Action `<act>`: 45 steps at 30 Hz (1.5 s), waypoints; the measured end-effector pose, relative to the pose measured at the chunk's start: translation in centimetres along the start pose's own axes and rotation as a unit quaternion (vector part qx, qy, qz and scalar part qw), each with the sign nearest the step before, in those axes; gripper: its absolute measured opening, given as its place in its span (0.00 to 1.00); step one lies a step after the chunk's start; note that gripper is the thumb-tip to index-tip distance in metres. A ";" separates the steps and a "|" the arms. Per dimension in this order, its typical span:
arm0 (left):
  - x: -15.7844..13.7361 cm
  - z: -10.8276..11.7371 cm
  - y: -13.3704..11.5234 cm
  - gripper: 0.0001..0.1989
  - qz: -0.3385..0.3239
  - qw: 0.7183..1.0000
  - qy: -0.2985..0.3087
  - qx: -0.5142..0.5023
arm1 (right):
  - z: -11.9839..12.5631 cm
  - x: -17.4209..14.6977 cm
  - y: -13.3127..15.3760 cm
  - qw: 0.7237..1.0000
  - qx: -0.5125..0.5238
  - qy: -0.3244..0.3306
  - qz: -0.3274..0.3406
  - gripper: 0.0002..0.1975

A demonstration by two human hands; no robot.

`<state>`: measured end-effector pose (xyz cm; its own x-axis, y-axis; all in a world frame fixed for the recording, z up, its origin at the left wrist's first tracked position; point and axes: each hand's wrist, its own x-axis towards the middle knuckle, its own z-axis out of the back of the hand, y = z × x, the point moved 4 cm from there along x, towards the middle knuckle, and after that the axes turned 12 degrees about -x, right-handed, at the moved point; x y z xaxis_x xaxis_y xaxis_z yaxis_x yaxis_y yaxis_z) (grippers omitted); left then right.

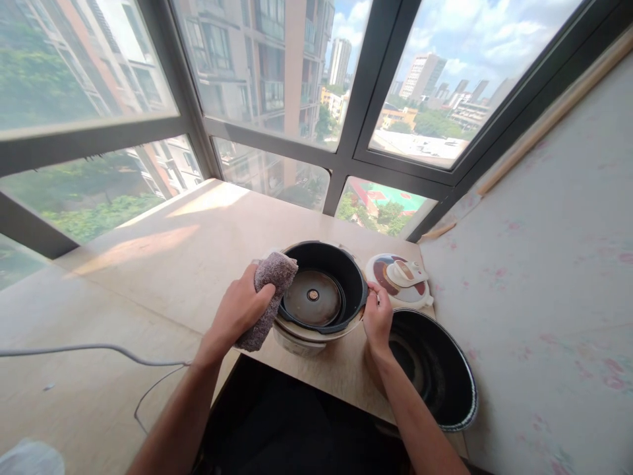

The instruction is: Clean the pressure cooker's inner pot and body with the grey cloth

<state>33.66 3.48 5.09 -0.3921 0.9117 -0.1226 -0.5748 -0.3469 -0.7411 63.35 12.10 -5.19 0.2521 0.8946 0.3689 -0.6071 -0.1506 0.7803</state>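
A folded grey-brown cloth is held in my left hand, its thumb pressed across the front. The cloth is at the left rim of an electric cooker with a pale body and a black interior. Inside the cooker lies a round heating plate with a small metal centre. My right hand grips the right edge of the cooker's rim, fingers curled around it. Just right of that hand, partly behind the forearm, is a large black inner pot, tilted with its opening showing.
The white and brown cooker lid lies behind the pot, near the floral wall. A grey cable crosses the pale countertop on the left. A white plastic item is at bottom left. Windows border the far side.
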 end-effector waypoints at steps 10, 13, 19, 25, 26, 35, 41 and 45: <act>-3.9 -0.8 0.6 0.16 -0.053 0.998 0.031 0.011 | 0.1 -0.1 0.1 1.000 0.000 0.001 0.005 0.18; -4.7 -1.2 0.8 0.14 -0.061 0.998 0.027 0.024 | 0.1 0.0 0.1 1.000 -0.005 0.000 0.006 0.18; -6.7 -2.9 1.4 0.17 -0.122 0.992 0.021 0.030 | 0.1 0.0 0.2 1.000 -0.005 -0.007 0.004 0.19; -7.8 -3.7 1.7 0.21 -0.231 0.967 0.070 0.081 | 0.2 -0.1 0.3 1.000 -0.003 -0.004 0.001 0.18; -7.9 -3.8 1.5 0.20 -0.248 0.961 0.083 0.095 | 0.2 -0.1 0.3 1.000 -0.005 -0.003 -0.002 0.18; -8.5 -5.1 -0.8 0.12 -0.317 0.922 0.179 0.130 | 0.4 -0.1 0.5 1.000 -0.013 -0.010 -0.004 0.18; -9.2 -7.9 -2.6 0.10 -0.369 0.893 0.228 0.116 | 0.3 -0.1 0.4 1.000 -0.011 -0.013 0.000 0.19; -9.0 -8.7 -2.9 0.10 -0.375 0.899 0.205 0.093 | 0.3 -0.1 0.2 1.000 -0.012 -0.017 -0.003 0.18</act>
<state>45.08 -1.80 2.62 0.4313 0.8962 0.1041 -0.6921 0.4027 -0.5990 63.38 11.88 -4.91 0.2810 0.8805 0.3817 -0.6239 -0.1346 0.7698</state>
